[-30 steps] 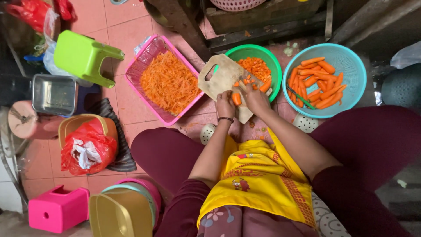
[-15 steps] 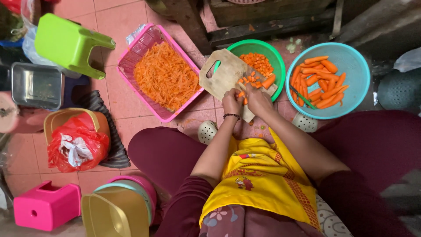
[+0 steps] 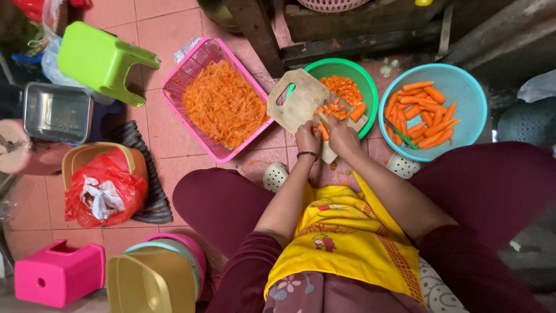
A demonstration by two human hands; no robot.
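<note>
- Hands first: I see my left hand (image 3: pixel 307 138) and right hand (image 3: pixel 341 136) side by side at the near edge of a wooden cutting board (image 3: pixel 301 104).
- Left hand's grip is closed around a piece of carrot (image 3: pixel 324 132), which pokes up orange between the 2 hands, on the board.
- Right hand's grip is curled shut just right of that piece; I cannot tell what it holds, as the hand hides it.
- Small cut carrot chunks (image 3: pixel 331 109) lie scattered on the board just beyond the hands.
- Board rests across a green bowl (image 3: pixel 366 87), which holds more carrot chunks (image 3: pixel 343 88) on its far side.
- To the right, a blue bowl (image 3: pixel 472 98) holds whole peeled carrots (image 3: pixel 423 113).
- To the left, a pink basket (image 3: pixel 174 95) is filled with shredded carrot (image 3: pixel 223 104).
- All 3 containers sit on the pink tiled floor (image 3: pixel 168 23).
- Far left stands a tipped green stool (image 3: pixel 101 58); near left, a pink stool (image 3: pixel 58 272) and a red bag (image 3: pixel 104 185).
</note>
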